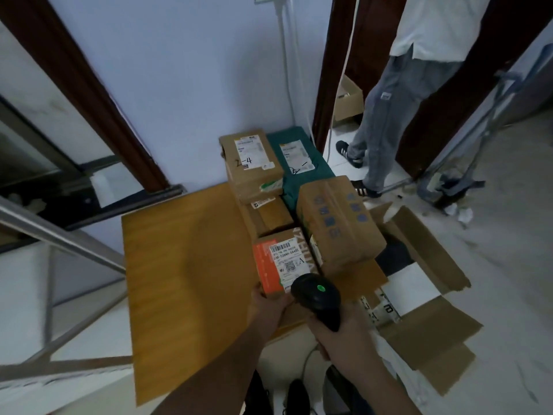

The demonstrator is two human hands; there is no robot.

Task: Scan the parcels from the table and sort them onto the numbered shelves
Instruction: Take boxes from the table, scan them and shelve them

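Your left hand [266, 304] has its grip on the near end of the orange box [281, 262], but most of your fingers are hidden under it. Your right hand [344, 330] is clenched round the black scanner [317, 298], whose handle is lost inside your fist; a green light glows on its smooth, round top. The orange box sits at the near right of the wooden bench [185, 265], and its white label has a barcode with print too small to read. Behind it are brown cardboard boxes and a flat green parcel [302, 172]. A person's legs [386, 121] are cut off at the top.
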